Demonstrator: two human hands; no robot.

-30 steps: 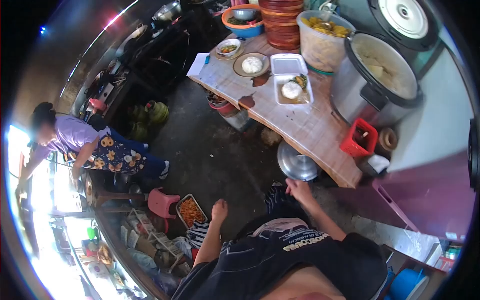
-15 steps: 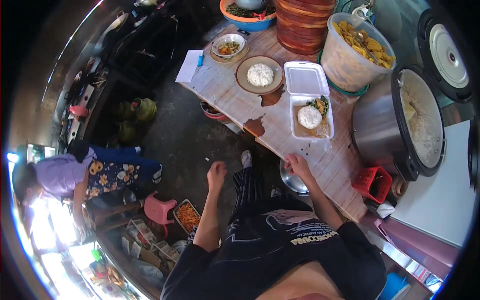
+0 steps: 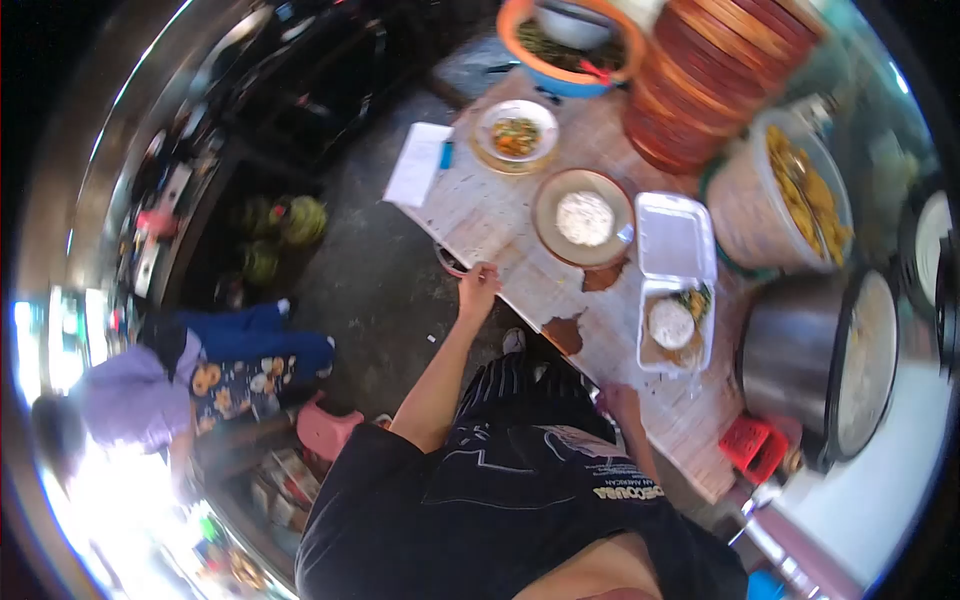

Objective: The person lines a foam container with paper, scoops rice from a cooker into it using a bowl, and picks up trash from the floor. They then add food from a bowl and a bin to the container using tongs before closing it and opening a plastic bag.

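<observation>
My left hand (image 3: pixel 478 285) is stretched out to the near edge of the wooden table (image 3: pixel 480 225) and holds nothing that I can see. My right hand (image 3: pixel 622 402) rests low against the table's front edge, by my hip, fingers curled; whether it grips anything is hidden. On the table stand a brown plate with a mound of rice (image 3: pixel 584 218), an open white foam box (image 3: pixel 676 290) with rice and greens, and a small plate of mixed food (image 3: pixel 515 135). A sheet of paper with a blue pen (image 3: pixel 420 163) lies at the table's left end.
A large steel rice cooker (image 3: pixel 840 365), a tub of yellow snacks (image 3: pixel 790 205), stacked brown bowls (image 3: pixel 715 70), a blue-and-orange basin (image 3: pixel 570 45) and a red basket (image 3: pixel 755 448) crowd the table's far side. Another person in a purple top (image 3: pixel 150 400) bends at left, near a pink stool (image 3: pixel 325 430).
I have stepped up to the table. My left hand has risen from beside my leg to the table edge. My right hand stays at the front edge; the metal lid below is out of sight.
</observation>
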